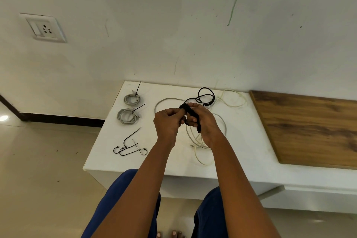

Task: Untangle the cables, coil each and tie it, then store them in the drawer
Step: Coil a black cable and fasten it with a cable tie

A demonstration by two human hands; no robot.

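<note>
A black cable (206,96) is partly wound into a small bundle that my right hand (202,121) grips above the white table (173,160). My left hand (167,120) pinches the same bundle from the left. The cable's free end loops back onto the table behind my hands. Under and around my hands lie loose white and grey cables (229,100), still tangled. Two grey coils (132,99) (126,115), each bound with a black tie, lie at the table's back left.
Several loose black cable ties (129,146) lie near the table's front left. A wooden panel (309,129) covers the right part of the surface. The wall with a socket (45,28) stands behind. My knees are below the table's front edge.
</note>
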